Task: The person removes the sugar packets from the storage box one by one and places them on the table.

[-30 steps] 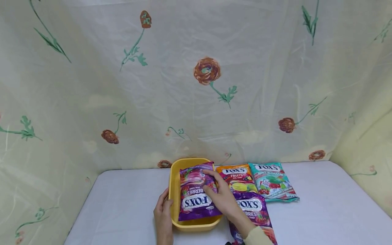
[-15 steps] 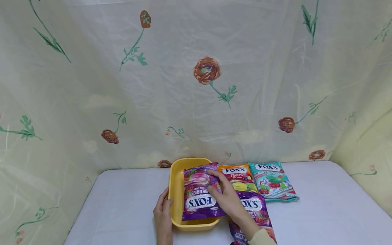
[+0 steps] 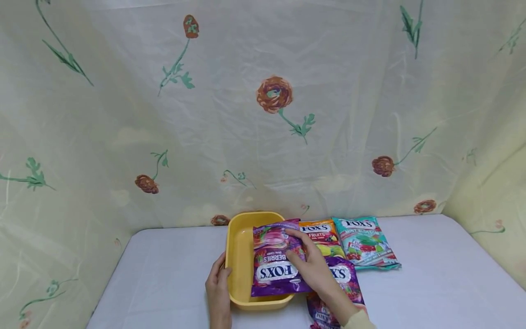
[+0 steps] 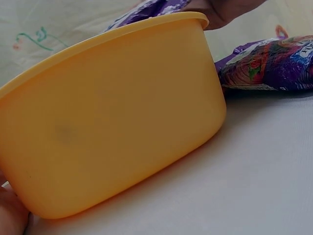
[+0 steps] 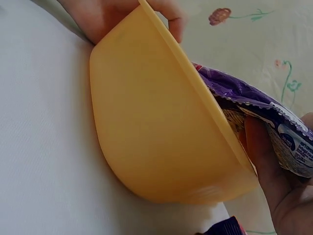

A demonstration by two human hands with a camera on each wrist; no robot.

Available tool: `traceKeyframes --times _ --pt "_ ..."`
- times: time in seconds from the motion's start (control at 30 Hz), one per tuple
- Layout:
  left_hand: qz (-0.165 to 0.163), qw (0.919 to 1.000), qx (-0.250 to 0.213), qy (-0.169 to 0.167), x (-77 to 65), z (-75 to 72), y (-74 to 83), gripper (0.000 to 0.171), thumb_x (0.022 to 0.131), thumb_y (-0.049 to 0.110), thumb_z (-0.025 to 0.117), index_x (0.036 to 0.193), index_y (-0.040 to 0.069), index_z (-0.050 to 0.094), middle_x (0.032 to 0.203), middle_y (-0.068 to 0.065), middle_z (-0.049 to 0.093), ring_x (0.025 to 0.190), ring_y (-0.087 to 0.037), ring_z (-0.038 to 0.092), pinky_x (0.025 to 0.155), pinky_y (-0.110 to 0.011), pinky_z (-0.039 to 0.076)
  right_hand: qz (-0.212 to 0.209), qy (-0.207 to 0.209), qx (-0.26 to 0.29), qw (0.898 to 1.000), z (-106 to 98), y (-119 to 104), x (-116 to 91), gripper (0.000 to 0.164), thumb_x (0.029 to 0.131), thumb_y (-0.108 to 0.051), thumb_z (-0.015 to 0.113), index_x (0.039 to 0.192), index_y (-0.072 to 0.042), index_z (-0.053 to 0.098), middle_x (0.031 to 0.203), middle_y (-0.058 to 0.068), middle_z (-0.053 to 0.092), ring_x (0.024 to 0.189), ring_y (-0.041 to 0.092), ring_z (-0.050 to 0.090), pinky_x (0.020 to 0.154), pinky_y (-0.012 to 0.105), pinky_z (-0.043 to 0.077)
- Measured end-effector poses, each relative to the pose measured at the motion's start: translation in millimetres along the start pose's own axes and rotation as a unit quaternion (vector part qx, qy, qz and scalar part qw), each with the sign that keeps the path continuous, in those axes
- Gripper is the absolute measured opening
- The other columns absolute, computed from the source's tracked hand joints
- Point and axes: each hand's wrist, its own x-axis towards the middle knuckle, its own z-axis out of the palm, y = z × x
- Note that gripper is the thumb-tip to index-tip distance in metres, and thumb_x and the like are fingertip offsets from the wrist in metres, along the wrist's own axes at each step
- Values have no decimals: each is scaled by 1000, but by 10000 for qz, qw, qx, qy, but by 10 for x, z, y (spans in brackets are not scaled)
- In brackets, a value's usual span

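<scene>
My right hand (image 3: pixel 312 269) grips a purple berries candy bag (image 3: pixel 273 256) by its right side. The bag hangs over the right part of a yellow plastic tub (image 3: pixel 238 256), crossing its right rim. In the right wrist view the candy bag (image 5: pixel 234 88) rises above the rim, with a finger under it. My left hand (image 3: pixel 218 288) holds the tub's left wall from outside, its thumb close to the rim. From the left wrist view, the tub (image 4: pixel 112 122) stands on the table, and only bits of that hand (image 4: pixel 11 213) show at the left edge.
A second purple berries bag (image 3: pixel 349 283) lies under my right forearm. Behind it lie an orange fruits bag (image 3: pixel 328 237) and a teal mint bag (image 3: pixel 365 246). A white cloth covers the table (image 3: pixel 172 269); a flowered curtain (image 3: pixel 205 137) hangs behind.
My right hand has moved right with the purple berries bag, from over the tub's middle to over its right rim. More of the tub's inside shows. My left hand stays in place.
</scene>
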Motion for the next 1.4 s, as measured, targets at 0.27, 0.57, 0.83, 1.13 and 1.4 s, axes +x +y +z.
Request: traceKeyframes --times 0.27,0.57,0.83,1.13,1.4 --pt "-17 10000 63 1 1 0 31 48 91 14 44 138 14 47 149 -9 41 138 -29 38 114 -45 35 179 48 -26 9998 -109 22 -2 48 92 -18 57 133 -41 44 154 3 30 144 32 23 118 56 20" --pt "98 9999 -42 -78 20 -9 9 46 91 14 46 136 14 50 147 -8 44 138 -27 38 114 -44 35 179 46 214 9996 -207 37 -66 48 93 -17 55 134 -38 43 155 3 27 144 30 22 118 53 21" --pt "10 9998 182 -14 -18 -93 10 48 90 13 44 138 11 47 148 -12 42 136 -31 39 113 -48 36 146 -95 542 9984 -175 69 -125 49 93 -15 54 135 -36 43 154 3 28 139 30 33 110 46 39" --pt "159 9998 53 -98 -2 -102 -15 43 92 14 46 134 13 53 143 -9 48 131 -24 46 103 -26 46 204 -45 673 9975 -263 126 -150 48 93 -17 55 136 -36 43 153 3 31 137 26 35 110 39 39" --pt "148 9998 -36 -129 -1 -55 -2 43 91 13 47 133 11 54 141 -9 50 128 -22 48 91 -15 47 244 -53 739 9970 -398 149 -211 48 93 -24 57 137 -36 41 155 3 26 142 24 26 104 18 38"
